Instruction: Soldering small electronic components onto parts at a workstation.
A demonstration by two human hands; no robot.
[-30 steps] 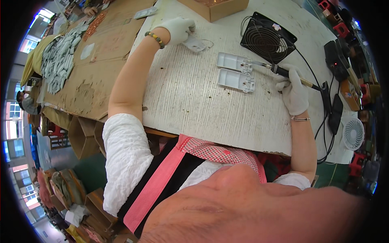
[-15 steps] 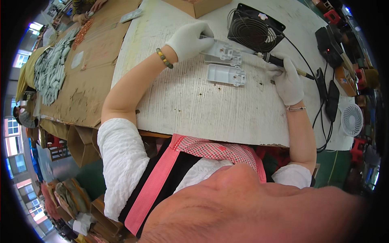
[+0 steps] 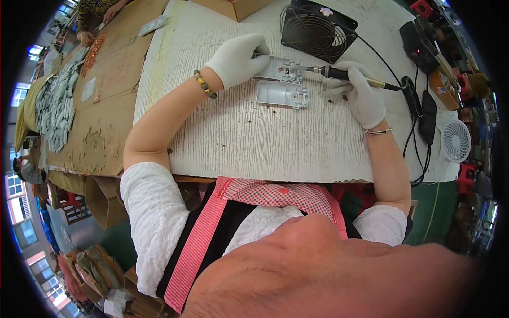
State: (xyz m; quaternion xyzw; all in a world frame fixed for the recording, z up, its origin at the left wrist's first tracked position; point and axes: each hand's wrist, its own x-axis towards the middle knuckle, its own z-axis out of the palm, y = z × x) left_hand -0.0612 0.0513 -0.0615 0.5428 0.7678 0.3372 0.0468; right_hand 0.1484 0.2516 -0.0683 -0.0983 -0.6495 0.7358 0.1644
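Gloved hands soldering a grey plastic housing on a white bench

The right hand (image 3: pixel 365 98) is gripping a soldering iron (image 3: pixel 339 73) closed around its dark handle, long axis level, tip pointing left onto the far housing (image 3: pixel 281 69). The left hand (image 3: pixel 237 57) is pinning that housing's left end, fingers closed on it. A second housing (image 3: pixel 281 94) is lying just nearer; a fan (image 3: pixel 316 32) is standing beyond. The housing is probably light, stiff and slippery (best held at its edges)

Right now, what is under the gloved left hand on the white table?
The left hand presses on the far one of two grey plastic housings, where the black-handled soldering iron tip meets it. The hand covers that housing's left end. The near housing lies uncovered.
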